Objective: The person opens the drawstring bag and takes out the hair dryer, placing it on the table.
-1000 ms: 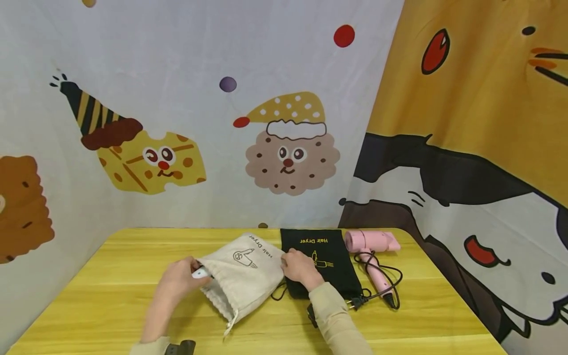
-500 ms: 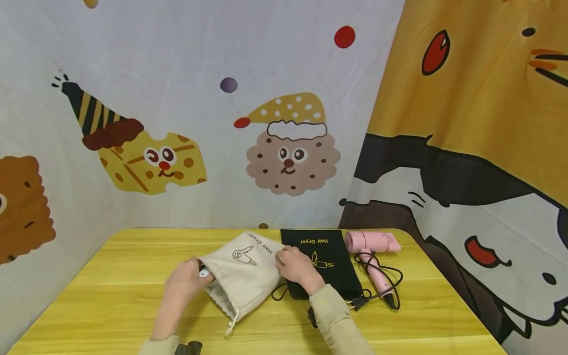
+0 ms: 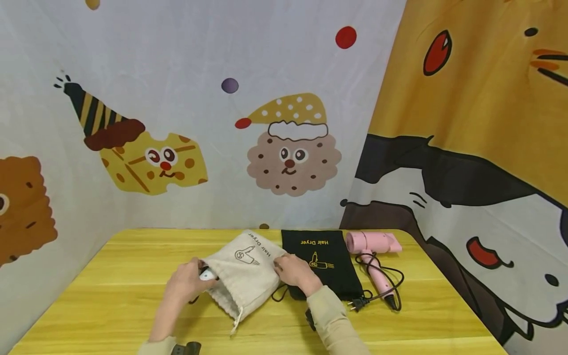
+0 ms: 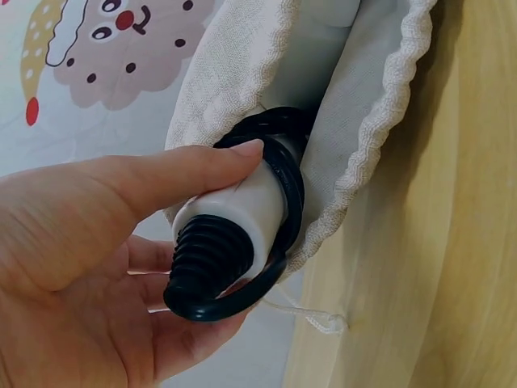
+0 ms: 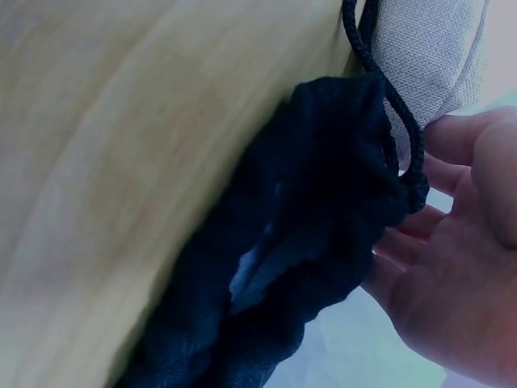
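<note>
A beige drawstring bag [image 3: 255, 276] printed "Hair Dryer" lies on the table, its mouth gaping toward the lower left. At that mouth my left hand [image 3: 185, 280] grips the handle of a white hair dryer [image 4: 234, 202], thumb on top and fingers beneath. A black cord [image 4: 283, 186] is wound round the handle. Most of the dryer is hidden inside the bag. My right hand [image 3: 297, 272] holds the bag's right side; in the right wrist view its thumb touches the beige cloth, and its fingertips are partly hidden behind a black drawstring bag [image 5: 323, 218].
The black bag lies flat just right of the beige one, partly under my right hand. Beyond it on the right rests a pink hair dryer [image 3: 372, 242] with its black cord [image 3: 392, 271] looped and its plug [image 3: 358, 302] near the black bag. A patterned curtain [image 3: 177, 74] hangs behind the table.
The left hand has moved slightly right with the dryer handle, toward the bag. The right hand has shifted a little left and down along the beige bag's side.
</note>
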The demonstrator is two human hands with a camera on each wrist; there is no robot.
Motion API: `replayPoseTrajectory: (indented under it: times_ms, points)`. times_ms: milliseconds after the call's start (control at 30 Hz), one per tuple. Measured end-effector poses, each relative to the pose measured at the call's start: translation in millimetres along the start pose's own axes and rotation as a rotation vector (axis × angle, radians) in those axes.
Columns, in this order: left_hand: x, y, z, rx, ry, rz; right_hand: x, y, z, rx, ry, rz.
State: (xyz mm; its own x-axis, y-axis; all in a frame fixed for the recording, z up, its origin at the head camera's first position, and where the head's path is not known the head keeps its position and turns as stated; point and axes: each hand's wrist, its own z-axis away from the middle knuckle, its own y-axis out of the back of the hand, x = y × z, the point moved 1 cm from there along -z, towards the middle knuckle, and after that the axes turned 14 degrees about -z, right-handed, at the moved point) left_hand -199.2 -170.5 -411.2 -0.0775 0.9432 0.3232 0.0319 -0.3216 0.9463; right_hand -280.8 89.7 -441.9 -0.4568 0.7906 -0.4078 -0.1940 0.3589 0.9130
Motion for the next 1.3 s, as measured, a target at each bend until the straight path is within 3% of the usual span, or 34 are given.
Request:
replayPoseTrajectory:
  times_ms: [1033, 1300]
  points:
    - [-15.2, 21.9, -0.1, -0.080, -0.059, 0.044, -4.5, -2.9, 0.5, -0.013, -0.068, 0.062]
    - [-15.8, 21.6, 1.3, -0.072, -0.049, 0.023, -1.5, -3.7, -0.4, 0.006, -0.058, 0.010]
